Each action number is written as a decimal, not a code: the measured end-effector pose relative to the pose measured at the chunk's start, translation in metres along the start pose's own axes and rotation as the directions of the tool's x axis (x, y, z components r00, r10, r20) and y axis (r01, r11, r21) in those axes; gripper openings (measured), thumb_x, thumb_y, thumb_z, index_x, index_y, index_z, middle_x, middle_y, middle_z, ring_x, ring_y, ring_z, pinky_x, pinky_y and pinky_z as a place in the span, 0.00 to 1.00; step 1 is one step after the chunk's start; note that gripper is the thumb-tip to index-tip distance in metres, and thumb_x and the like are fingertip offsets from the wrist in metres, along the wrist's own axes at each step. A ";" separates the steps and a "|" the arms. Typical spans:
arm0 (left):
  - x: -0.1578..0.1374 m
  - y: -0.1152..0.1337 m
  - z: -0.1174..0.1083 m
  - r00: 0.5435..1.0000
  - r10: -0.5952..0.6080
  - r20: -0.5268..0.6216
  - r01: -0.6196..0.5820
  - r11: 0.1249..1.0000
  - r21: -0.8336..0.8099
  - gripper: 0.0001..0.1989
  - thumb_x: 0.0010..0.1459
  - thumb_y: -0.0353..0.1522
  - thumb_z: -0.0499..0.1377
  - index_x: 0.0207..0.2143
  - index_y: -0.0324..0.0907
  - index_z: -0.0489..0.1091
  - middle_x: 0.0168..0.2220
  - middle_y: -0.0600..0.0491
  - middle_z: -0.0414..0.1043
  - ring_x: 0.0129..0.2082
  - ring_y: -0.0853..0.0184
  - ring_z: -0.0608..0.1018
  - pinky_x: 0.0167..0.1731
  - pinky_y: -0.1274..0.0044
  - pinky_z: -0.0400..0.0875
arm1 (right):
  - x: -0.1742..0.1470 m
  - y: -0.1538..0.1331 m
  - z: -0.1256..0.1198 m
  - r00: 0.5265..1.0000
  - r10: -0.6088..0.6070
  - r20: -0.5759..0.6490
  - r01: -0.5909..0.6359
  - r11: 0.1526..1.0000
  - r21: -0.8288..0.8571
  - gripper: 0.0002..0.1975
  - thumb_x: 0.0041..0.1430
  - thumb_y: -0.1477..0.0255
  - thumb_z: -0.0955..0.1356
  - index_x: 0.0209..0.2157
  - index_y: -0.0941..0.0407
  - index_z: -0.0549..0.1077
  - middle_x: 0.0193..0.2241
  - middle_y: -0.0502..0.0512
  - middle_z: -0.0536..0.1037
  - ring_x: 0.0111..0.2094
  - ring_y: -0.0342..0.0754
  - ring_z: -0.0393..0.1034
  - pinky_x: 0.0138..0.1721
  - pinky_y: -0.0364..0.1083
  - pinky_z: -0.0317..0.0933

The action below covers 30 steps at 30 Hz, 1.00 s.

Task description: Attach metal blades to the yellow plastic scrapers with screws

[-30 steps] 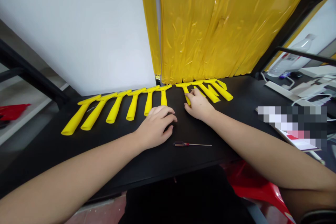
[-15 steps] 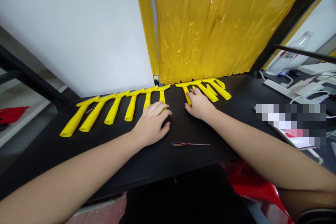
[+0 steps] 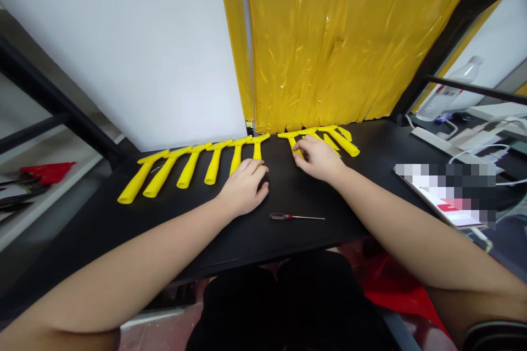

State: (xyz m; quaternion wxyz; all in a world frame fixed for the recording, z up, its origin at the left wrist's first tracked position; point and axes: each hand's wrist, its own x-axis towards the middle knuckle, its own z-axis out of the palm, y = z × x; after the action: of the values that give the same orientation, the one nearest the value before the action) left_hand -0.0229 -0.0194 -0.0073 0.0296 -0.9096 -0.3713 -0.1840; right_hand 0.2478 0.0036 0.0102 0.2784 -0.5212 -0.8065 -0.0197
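Several yellow T-shaped plastic pieces with hollow round handles, like squeegee handles (image 3: 189,169), lie in a row on the black tabletop (image 3: 230,241). My left hand (image 3: 247,186) rests over the lower end of the rightmost one in the left group (image 3: 257,149), its fingers apart and stretched forward. Beside another T-shaped handle (image 3: 293,141) is my right hand (image 3: 323,159), fingers curved and thumb apart. It partly covers that piece and its neighbour, and whether it touches them is hard to tell. A screwdriver (image 3: 279,216) with a clear handle lies nearer me, untouched.
A white panel (image 3: 135,49) and a yellow plastic sheet (image 3: 313,55) stand behind the table. On the right are a plastic bottle (image 3: 448,90), white cables, a power strip (image 3: 436,142) and a partly blurred flat object (image 3: 448,203). A red item (image 3: 49,172) sits on the left shelf.
My right hand has shifted slightly right, its fingers drawn back from the handle beside it. My left hand stays at the same piece. The whole view has turned a little.
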 end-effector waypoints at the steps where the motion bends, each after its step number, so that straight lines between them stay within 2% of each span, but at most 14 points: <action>1: 0.000 -0.001 0.001 1.000 0.003 -0.010 -0.003 1.000 -0.008 0.15 0.69 0.33 0.56 0.54 0.37 0.72 0.61 0.38 0.71 0.64 0.49 0.69 0.66 0.57 0.66 | 0.001 -0.004 -0.007 0.998 -0.033 0.060 0.030 0.998 0.061 0.09 0.67 0.68 0.67 0.41 0.56 0.78 0.35 0.56 0.77 0.37 0.51 0.73 0.41 0.49 0.65; 2: 0.000 -0.001 0.003 1.000 0.009 -0.019 -0.009 1.000 -0.016 0.14 0.68 0.32 0.56 0.53 0.38 0.72 0.60 0.38 0.71 0.63 0.50 0.69 0.66 0.57 0.67 | 0.002 -0.011 -0.014 0.985 -0.071 0.160 0.050 0.989 0.136 0.09 0.67 0.65 0.68 0.40 0.56 0.77 0.32 0.53 0.76 0.33 0.49 0.71 0.38 0.47 0.63; 3: 0.000 -0.002 0.004 1.000 0.015 -0.023 -0.015 1.000 -0.024 0.14 0.68 0.32 0.56 0.53 0.38 0.72 0.60 0.39 0.71 0.63 0.50 0.70 0.66 0.57 0.67 | 0.002 -0.019 -0.021 0.948 -0.121 0.295 0.056 0.974 0.219 0.11 0.66 0.61 0.70 0.40 0.55 0.77 0.29 0.51 0.76 0.30 0.47 0.70 0.35 0.46 0.61; 4: -0.001 -0.003 0.004 0.999 0.020 -0.025 -0.021 0.999 -0.031 0.13 0.67 0.31 0.57 0.53 0.39 0.72 0.59 0.40 0.71 0.63 0.50 0.70 0.66 0.57 0.68 | 0.001 -0.029 -0.028 0.875 -0.181 0.449 0.045 0.954 0.297 0.16 0.63 0.56 0.72 0.42 0.54 0.77 0.29 0.49 0.77 0.29 0.46 0.69 0.32 0.45 0.59; 6: -0.001 -0.005 0.004 0.999 0.030 -0.025 -0.031 0.998 -0.045 0.13 0.67 0.30 0.57 0.53 0.39 0.72 0.59 0.40 0.71 0.62 0.50 0.70 0.65 0.57 0.69 | 0.000 -0.052 -0.036 0.678 -0.265 0.686 0.026 0.941 0.337 0.27 0.53 0.50 0.78 0.48 0.52 0.77 0.34 0.50 0.80 0.31 0.47 0.72 0.31 0.44 0.59; 8: -0.001 -0.006 0.002 0.999 0.046 -0.021 -0.047 0.997 -0.060 0.13 0.67 0.29 0.57 0.52 0.39 0.71 0.59 0.41 0.71 0.62 0.51 0.70 0.64 0.59 0.70 | -0.001 -0.072 -0.038 0.571 -0.255 0.781 0.075 0.963 0.259 0.31 0.47 0.54 0.80 0.51 0.51 0.77 0.36 0.51 0.82 0.33 0.49 0.73 0.30 0.45 0.57; 13: 0.000 -0.005 -0.005 0.997 0.081 0.002 -0.080 0.994 -0.071 0.10 0.67 0.28 0.56 0.49 0.40 0.72 0.50 0.44 0.74 0.55 0.53 0.72 0.58 0.62 0.72 | 0.007 -0.087 -0.025 0.505 -0.274 0.819 0.095 0.960 0.262 0.07 0.55 0.71 0.74 0.38 0.55 0.79 0.32 0.50 0.82 0.29 0.46 0.73 0.32 0.45 0.59; 16: -0.002 -0.002 -0.011 0.997 0.078 0.019 -0.077 0.996 -0.049 0.08 0.67 0.31 0.57 0.47 0.41 0.72 0.44 0.46 0.75 0.49 0.54 0.74 0.51 0.64 0.74 | 0.012 -0.073 -0.018 0.548 -0.284 0.787 -0.006 0.939 0.343 0.07 0.53 0.74 0.73 0.37 0.55 0.78 0.31 0.49 0.82 0.29 0.44 0.74 0.33 0.43 0.63; 19: -0.006 0.002 -0.017 0.997 0.074 0.021 -0.072 0.994 -0.085 0.07 0.68 0.33 0.57 0.45 0.42 0.72 0.39 0.50 0.74 0.41 0.59 0.77 0.41 0.69 0.74 | 0.012 -0.053 -0.017 0.602 -0.300 0.740 -0.151 0.868 0.474 0.10 0.54 0.75 0.73 0.39 0.56 0.78 0.29 0.47 0.79 0.29 0.43 0.73 0.31 0.42 0.65; 21: -0.010 0.005 -0.022 0.997 0.070 0.022 -0.066 0.983 -0.174 0.07 0.68 0.35 0.57 0.45 0.43 0.72 0.34 0.54 0.73 0.34 0.64 0.77 0.33 0.73 0.71 | 0.011 -0.039 -0.018 0.629 -0.318 0.709 -0.264 0.771 0.580 0.11 0.57 0.73 0.73 0.43 0.56 0.78 0.27 0.47 0.78 0.26 0.43 0.72 0.30 0.42 0.66; 23: -0.012 0.008 -0.025 0.999 0.038 0.002 -0.037 0.979 -0.203 0.07 0.69 0.36 0.56 0.42 0.44 0.72 0.28 0.57 0.70 0.28 0.66 0.76 0.29 0.74 0.69 | 0.012 -0.026 -0.020 0.699 -0.319 0.641 -0.345 0.634 0.692 0.14 0.58 0.70 0.74 0.46 0.57 0.76 0.27 0.47 0.77 0.25 0.43 0.73 0.29 0.43 0.69; 25: -0.014 0.009 -0.026 1.000 -0.012 -0.015 0.010 0.987 -0.163 0.08 0.69 0.36 0.56 0.44 0.43 0.73 0.31 0.55 0.73 0.33 0.63 0.78 0.35 0.72 0.73 | 0.015 -0.014 -0.022 0.813 -0.255 0.524 -0.350 0.504 0.790 0.15 0.58 0.68 0.76 0.45 0.57 0.76 0.28 0.47 0.77 0.26 0.43 0.74 0.29 0.44 0.72; 27: -0.014 0.009 -0.027 0.998 -0.062 0.000 0.061 0.992 -0.108 0.14 0.67 0.36 0.57 0.51 0.41 0.74 0.45 0.48 0.77 0.47 0.57 0.80 0.48 0.66 0.76 | 0.020 -0.005 -0.022 0.912 -0.131 0.389 -0.305 0.418 0.856 0.16 0.56 0.67 0.78 0.43 0.57 0.75 0.29 0.48 0.77 0.26 0.43 0.76 0.29 0.44 0.74; 30: -0.014 0.006 -0.031 0.989 -0.118 0.090 0.125 0.990 -0.069 0.25 0.65 0.38 0.60 0.62 0.37 0.70 0.62 0.40 0.70 0.63 0.49 0.73 0.63 0.60 0.69 | 0.026 0.002 -0.017 0.974 0.059 0.219 -0.225 0.364 0.904 0.17 0.54 0.64 0.80 0.38 0.56 0.74 0.28 0.49 0.77 0.26 0.44 0.76 0.26 0.43 0.75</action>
State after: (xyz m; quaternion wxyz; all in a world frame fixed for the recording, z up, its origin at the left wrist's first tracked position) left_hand -0.0376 -0.0391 0.0170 -0.0317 -0.8928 -0.4198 -0.1601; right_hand 0.2489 0.0208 0.0368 0.4609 -0.3447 -0.6502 0.4959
